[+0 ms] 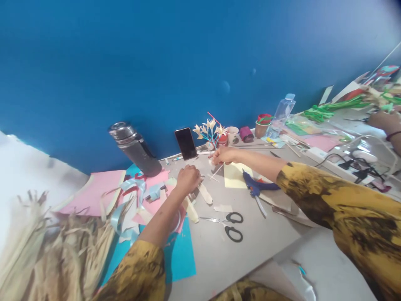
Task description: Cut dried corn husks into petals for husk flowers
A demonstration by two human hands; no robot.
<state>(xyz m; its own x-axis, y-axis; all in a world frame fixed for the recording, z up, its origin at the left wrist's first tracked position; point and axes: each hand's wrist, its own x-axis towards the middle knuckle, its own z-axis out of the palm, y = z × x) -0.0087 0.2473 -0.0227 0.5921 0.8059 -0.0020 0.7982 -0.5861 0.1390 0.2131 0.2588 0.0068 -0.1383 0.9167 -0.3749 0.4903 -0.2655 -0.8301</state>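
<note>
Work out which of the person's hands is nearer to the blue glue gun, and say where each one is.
Right. The right hand is a little beyond the blue glue gun and to its left; the left hand is farther off to its left.

I saw the left forearm (167,212) slanting forward and inward from its yellow sleeve (138,271), the left hand (189,179) back uppermost with its fingers curled under. The bare right forearm (260,161) reached across from the other sleeve (338,209), the right hand (224,155) slightly farther out, its fingers drawn together in a pinch.
</note>
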